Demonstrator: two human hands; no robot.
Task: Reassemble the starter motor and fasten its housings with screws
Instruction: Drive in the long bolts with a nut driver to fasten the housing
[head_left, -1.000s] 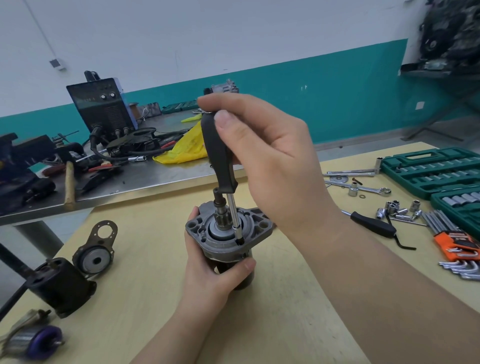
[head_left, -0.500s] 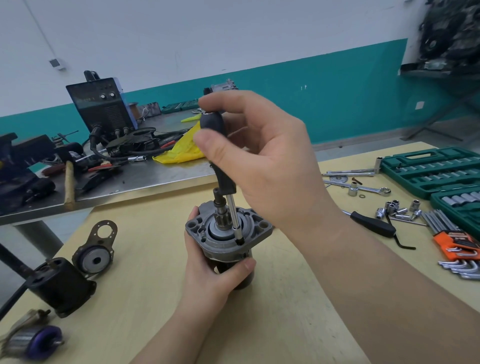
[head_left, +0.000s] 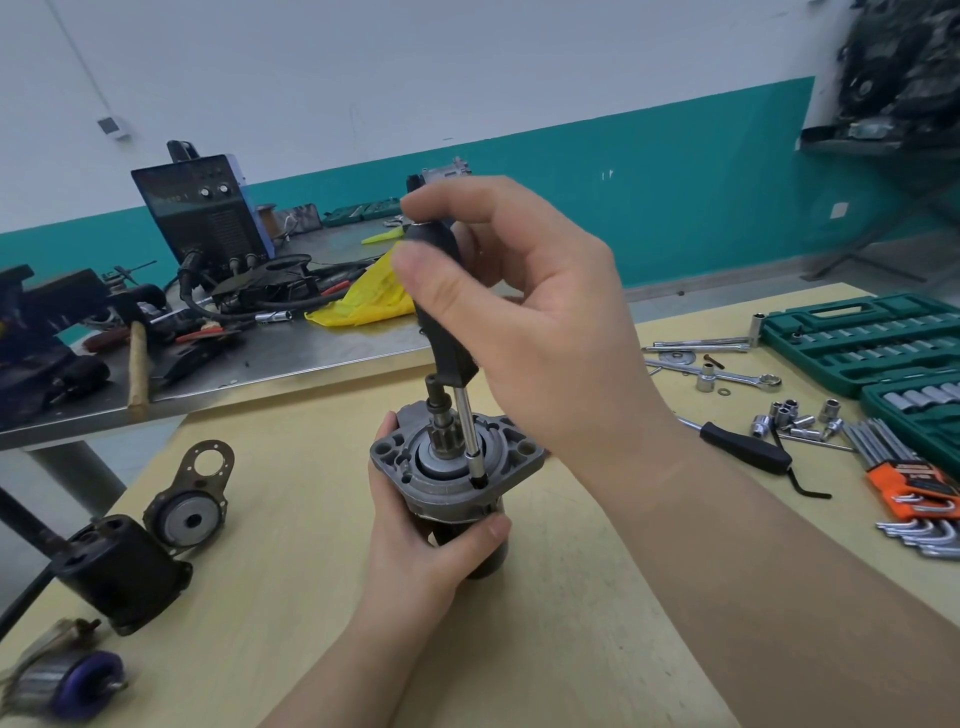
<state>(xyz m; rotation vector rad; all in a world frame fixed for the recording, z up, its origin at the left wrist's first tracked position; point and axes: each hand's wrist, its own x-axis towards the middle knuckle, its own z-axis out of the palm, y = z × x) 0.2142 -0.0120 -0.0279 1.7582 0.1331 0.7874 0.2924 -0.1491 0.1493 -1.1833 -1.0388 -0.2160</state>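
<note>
The starter motor (head_left: 415, 467) stands upright on the yellow table (head_left: 291, 613), its grey flanged housing and pinion gear on top. My left hand (head_left: 415, 551) grips the motor's dark body below the flange, thumb across the front. My right hand (head_left: 524, 301) pinches the black handle of a screwdriver (head_left: 447, 338) between thumb and fingers. Its steel shaft runs down to the front part of the flange, with the tip set in a hole there. The screw itself is hidden under the tip.
Left on the table lie a black motor housing (head_left: 119, 571), a round end plate with bracket (head_left: 189, 512) and an armature (head_left: 67, 686). Right are a second screwdriver (head_left: 748, 447), loose sockets (head_left: 795, 418), hex keys (head_left: 904, 467), wrenches and green socket cases (head_left: 862, 338). A cluttered steel bench (head_left: 291, 353) stands behind.
My right thumb and fingers have shifted round the screwdriver handle, from a full grip to a fingertip pinch near its top. The motor and my left hand have stayed put.
</note>
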